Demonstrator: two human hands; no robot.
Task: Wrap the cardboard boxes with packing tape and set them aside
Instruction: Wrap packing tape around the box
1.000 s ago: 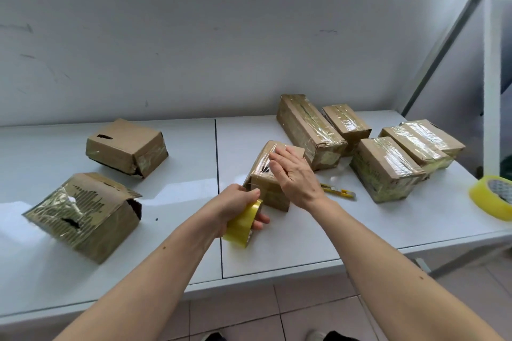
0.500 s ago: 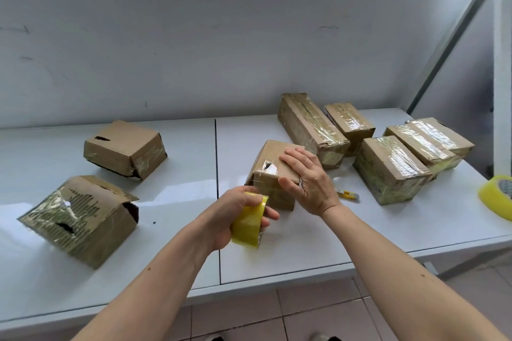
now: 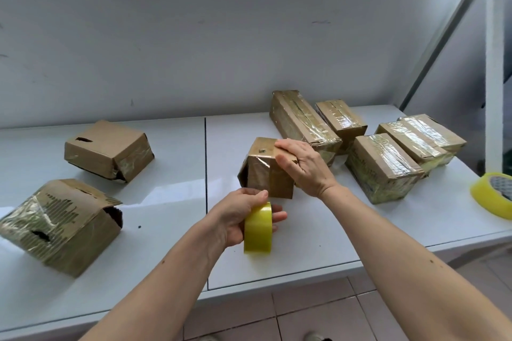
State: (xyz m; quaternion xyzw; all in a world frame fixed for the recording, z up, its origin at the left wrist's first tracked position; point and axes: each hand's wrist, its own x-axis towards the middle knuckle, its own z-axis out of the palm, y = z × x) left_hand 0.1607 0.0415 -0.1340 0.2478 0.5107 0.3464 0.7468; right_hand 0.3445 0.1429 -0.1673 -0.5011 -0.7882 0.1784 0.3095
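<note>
A small cardboard box (image 3: 263, 171) stands on the white table (image 3: 171, 163) in the middle, with clear tape running over its near face. My right hand (image 3: 303, 166) grips its top right edge, fingers curled over the top and thumb on the near face. My left hand (image 3: 241, 216) holds a yellow roll of packing tape (image 3: 257, 228) just in front of the box, low over the table. Several taped boxes (image 3: 379, 166) lie grouped at the right. Two worn boxes lie at the left, one at the back (image 3: 108, 149) and one nearer (image 3: 58, 224).
A second yellow tape roll (image 3: 493, 194) lies at the table's right edge. A grey wall rises behind the table. The table's front edge runs just below my forearms, with tiled floor (image 3: 304, 315) beneath.
The box has been turned up onto its end. My right hand moved from flat on its top face to gripping its upper edge. The tape roll moved down and toward me.
</note>
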